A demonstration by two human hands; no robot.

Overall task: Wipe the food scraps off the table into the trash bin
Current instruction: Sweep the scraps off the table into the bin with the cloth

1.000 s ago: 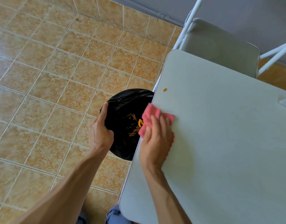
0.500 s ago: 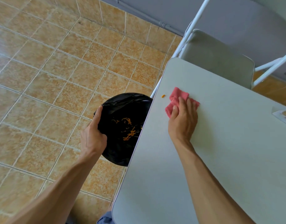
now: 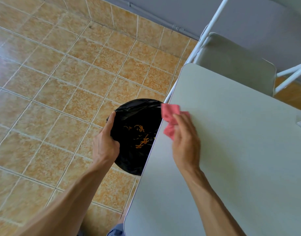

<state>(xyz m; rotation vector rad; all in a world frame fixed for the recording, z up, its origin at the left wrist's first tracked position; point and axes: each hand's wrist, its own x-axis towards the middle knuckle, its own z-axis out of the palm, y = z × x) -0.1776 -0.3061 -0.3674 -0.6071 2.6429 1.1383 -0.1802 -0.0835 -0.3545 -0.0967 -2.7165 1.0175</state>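
- Beside the bench point(image 3: 231, 150), just under its left edge, the bin point(image 3: 137, 116) stands on the tiled floor, lined with a black bag, orange scraps point(image 3: 141, 138) lying at its bottom.
- At that same bench edge the right hand point(image 3: 185, 143) presses a pink cloth point(image 3: 170, 120), whose far corner overhangs the edge above the bin.
- No scrap shows on the visible bench top; the task looks nearly done, though the far right of the bench is cut off.
- To do this stroke well, I would keep the cloth flat and carry it fully past the bench edge, so crumbs drop inside the bag and not onto the floor.
- Bin mouth should sit directly under the point where the cloth leaves the bench.
- Right fingers point(image 3: 178, 120): curled together, clamped on the bunched cloth, its lower part pinched under them.
- Left hand point(image 3: 105, 143): fingers closed over the bin rim on the side away from the bench, thumb along the rim, steadying it.
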